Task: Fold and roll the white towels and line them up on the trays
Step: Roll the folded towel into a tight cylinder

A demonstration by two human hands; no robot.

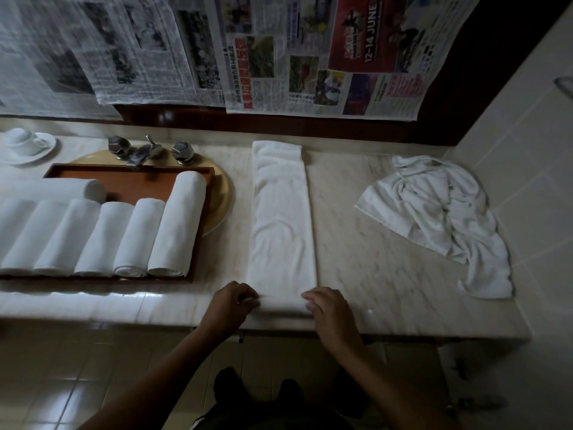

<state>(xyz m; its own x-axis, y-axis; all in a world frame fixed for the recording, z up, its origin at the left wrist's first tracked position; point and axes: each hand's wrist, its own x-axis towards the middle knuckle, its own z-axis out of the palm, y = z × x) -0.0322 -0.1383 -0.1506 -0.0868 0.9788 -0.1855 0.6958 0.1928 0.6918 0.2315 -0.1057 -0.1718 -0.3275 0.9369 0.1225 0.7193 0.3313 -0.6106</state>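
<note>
A white towel (280, 218), folded into a long narrow strip, lies on the marble counter running from the front edge to the back. Its near end is turned over into the start of a roll. My left hand (233, 302) pinches the left corner of that near end. My right hand (325, 305) grips the right corner with curled fingers. To the left, a brown wooden tray (130, 181) sits over the sink and holds several rolled white towels (176, 226) lined up side by side, with one more roll (62, 189) lying across behind them.
A crumpled pile of white towels (440, 218) lies at the right by the tiled wall. A chrome faucet (145, 152) stands behind the tray. A white cup and saucer (26, 145) sit at the far left. Newspapers (248, 51) hang on the wall above.
</note>
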